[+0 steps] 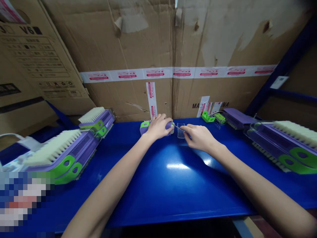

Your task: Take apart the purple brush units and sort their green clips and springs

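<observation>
Tabletop (178, 195), glossy blue, purple device (143, 130), taped cardboard (138, 43) behind

A hand could pass midway along the blue shelf's (158, 195) front edge; the held brush (143, 130) obstructs mid-back, left-side brushes (74, 148) the left edge, right-side brushes (274, 138) the right.

Held brush (144, 127) purple and green; tabletop (178, 195) blue.

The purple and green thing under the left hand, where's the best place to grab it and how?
Probably pinch its green end, coming from the left. That end sticks out past the left hand, which covers the middle, while the right hand points a thin tool at the other end.
</observation>
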Demonstrator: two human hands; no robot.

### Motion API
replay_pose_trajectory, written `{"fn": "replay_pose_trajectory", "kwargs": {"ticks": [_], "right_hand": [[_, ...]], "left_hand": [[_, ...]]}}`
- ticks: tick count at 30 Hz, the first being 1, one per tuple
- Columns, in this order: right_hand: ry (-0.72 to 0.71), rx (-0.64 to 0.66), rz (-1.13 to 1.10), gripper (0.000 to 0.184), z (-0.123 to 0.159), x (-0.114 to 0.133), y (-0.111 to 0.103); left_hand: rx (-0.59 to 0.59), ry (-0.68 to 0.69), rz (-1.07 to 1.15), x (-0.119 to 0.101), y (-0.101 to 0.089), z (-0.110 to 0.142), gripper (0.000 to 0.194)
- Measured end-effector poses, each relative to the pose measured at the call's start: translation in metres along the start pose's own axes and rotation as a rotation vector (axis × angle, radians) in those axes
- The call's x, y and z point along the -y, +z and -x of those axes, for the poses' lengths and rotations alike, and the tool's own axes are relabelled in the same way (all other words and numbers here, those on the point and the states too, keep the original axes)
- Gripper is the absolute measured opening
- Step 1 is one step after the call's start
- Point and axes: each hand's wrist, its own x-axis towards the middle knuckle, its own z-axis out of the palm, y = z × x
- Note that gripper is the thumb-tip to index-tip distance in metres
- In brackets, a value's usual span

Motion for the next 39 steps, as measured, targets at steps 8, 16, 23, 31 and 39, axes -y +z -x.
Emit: {"fn": "replay_pose_trajectory", "kwargs": {"ticks": [8, 16, 23, 31, 39], "right_hand": [[-0.017, 0.058, 0.026, 0.034, 0.0, 0.006, 0.005], [-0.011, 0.081, 0.039, 0.035, 0.0, 0.008, 0.01], [-0.058, 0.067, 0.044, 0.038, 0.0, -0.001, 0.007], [0.298, 0.123, 0.139, 0.039, -0.01, -0.038, 0.015], [0.391, 0.332, 0.096, 0.036, -0.011, -0.05, 0.033]], "left_hand": [[-0.022, 0.014, -0.036, 0.001, 0.003, 0.0, 0.033], [-0.037, 0.008, -0.095, 0.001, 0.006, -0.001, 0.035], [-0.053, -0.015, -0.124, -0.003, 0.007, -0.003, 0.037], [-0.025, 0.013, -0.174, -0.01, 0.003, -0.012, 0.031], [0.082, -0.013, -0.104, -0.011, 0.0, -0.016, 0.028]]}}
